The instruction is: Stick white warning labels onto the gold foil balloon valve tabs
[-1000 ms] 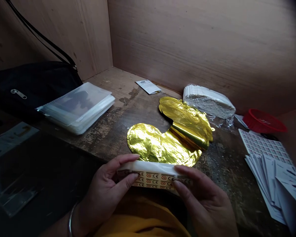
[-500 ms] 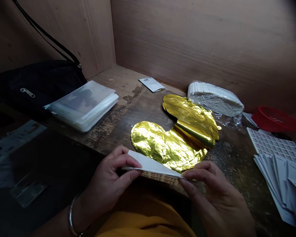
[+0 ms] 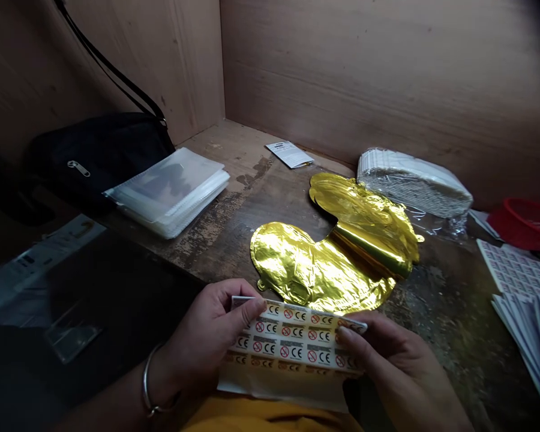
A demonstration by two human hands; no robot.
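A white sticker sheet [image 3: 292, 339] printed with rows of CE marks and red warning circles is held up near my lap, its printed side facing me. My left hand [image 3: 218, 327] pinches its upper left corner between thumb and fingers. At the upper right corner, my right hand [image 3: 387, 354] grips the same sheet with the thumb on the front. The lower part of the sheet is blank and hangs down. Just beyond it, shiny gold foil balloons [image 3: 315, 264] lie flat on the table, partly folded over.
On the left are a stack of clear plastic sleeves [image 3: 171, 192] and a black bag [image 3: 103, 150]. At the back lie a small printed card [image 3: 290, 154] and a plastic-wrapped white stack [image 3: 414, 180]. A red basket [image 3: 524, 222], more sticker sheets [image 3: 519, 273] and folded papers [image 3: 528, 342] sit right.
The sheet has tipped so its printed rows now face me; before, mostly its blank white side showed. Both hands still grip it, a little lower. The view has shifted slightly left.
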